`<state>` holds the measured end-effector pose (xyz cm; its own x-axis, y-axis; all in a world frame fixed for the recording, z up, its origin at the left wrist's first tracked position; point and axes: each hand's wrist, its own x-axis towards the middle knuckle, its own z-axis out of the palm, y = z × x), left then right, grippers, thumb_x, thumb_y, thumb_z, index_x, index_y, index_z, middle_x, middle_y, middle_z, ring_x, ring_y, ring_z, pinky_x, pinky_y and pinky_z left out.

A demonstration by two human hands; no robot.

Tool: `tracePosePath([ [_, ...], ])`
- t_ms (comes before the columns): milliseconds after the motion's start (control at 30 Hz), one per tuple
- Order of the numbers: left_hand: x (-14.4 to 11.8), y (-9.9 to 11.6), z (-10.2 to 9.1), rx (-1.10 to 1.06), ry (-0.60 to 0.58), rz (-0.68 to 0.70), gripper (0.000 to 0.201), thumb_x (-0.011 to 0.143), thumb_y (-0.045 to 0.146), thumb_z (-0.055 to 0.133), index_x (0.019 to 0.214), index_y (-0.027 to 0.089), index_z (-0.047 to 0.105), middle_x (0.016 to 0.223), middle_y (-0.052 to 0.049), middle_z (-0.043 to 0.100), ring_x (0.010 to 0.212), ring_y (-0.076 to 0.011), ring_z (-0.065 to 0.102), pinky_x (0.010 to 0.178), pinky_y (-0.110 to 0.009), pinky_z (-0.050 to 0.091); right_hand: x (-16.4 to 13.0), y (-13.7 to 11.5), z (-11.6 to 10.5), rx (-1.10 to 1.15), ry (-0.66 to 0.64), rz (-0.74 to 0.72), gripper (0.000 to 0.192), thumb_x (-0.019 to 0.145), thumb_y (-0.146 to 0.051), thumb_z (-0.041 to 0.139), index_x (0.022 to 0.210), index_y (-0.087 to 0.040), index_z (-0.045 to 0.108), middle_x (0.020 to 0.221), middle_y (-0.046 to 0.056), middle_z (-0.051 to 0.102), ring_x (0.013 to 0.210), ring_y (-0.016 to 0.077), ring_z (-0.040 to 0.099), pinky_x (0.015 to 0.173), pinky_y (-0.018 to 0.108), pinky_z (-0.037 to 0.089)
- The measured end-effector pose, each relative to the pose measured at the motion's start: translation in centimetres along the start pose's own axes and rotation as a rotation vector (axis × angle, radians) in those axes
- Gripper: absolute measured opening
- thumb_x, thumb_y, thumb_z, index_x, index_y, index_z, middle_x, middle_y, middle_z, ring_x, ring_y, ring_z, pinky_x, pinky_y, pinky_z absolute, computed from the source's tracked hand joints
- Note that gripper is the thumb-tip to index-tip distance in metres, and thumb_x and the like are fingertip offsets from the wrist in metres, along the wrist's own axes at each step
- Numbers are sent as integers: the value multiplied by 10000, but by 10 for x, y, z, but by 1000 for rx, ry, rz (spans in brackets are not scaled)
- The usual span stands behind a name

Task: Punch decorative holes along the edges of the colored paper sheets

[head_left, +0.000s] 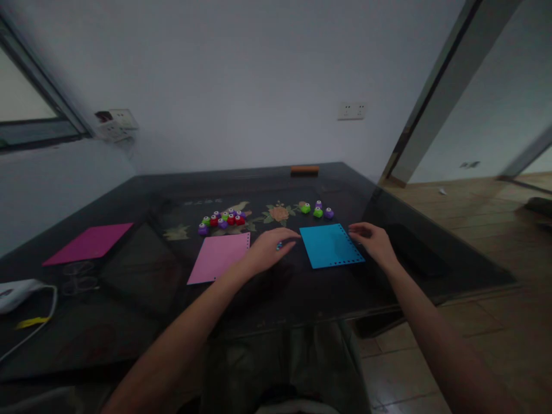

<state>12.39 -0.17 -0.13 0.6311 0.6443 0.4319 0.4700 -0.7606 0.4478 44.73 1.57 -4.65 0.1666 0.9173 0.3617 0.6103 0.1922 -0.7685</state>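
Head view: left hand [271, 248] curls over a small blue punch [279, 246]; right hand [374, 241], fingers loose, touches the blue sheet [330, 246]'s three-o'clock, hole-punched edge.

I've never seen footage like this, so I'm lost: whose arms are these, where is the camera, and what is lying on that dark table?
There is no machine: the camera sits on a person's head, looking down at their own bare arms. On the dark table lie a blue sheet with punched edges, a pink sheet and a magenta sheet; small coloured punches sit behind. The left hand covers something small and bluish; what it is cannot be told. The right hand touches the blue sheet's edge.
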Motion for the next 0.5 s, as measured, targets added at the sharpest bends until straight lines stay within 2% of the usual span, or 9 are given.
tracePosePath([
  [133,-37,-48,-50,101,99,-185,251,880,285,460,1037,195,634,1049,-61,676,996,-191,607,891,-354,465,5,-37,4,17,-39,-81,255,709,-327,632,894,-163,694,854,80,698,801,216,640,765,370,491],
  [267,-85,-107,-82,219,210,-404,254,837,314,491,986,188,655,1012,-80,684,933,-227,623,824,-378,479,12,-86,28,86,-87,-171,231,748,-315,617,906,-169,702,902,82,704,836,211,643,765,354,494],
  [367,-108,-133,-91,243,231,-463,286,815,329,499,992,171,658,1017,-96,676,941,-244,614,838,-390,469,17,-124,66,161,-161,-254,190,771,-264,603,906,-170,698,939,79,702,870,196,641,763,330,496],
  [500,-117,-144,-92,229,117,-454,324,788,358,505,1010,173,651,1049,-100,662,978,-250,599,887,-400,449,18,-162,136,78,-369,-368,181,800,-184,573,940,-171,688,931,67,701,851,170,633,774,314,482],
])
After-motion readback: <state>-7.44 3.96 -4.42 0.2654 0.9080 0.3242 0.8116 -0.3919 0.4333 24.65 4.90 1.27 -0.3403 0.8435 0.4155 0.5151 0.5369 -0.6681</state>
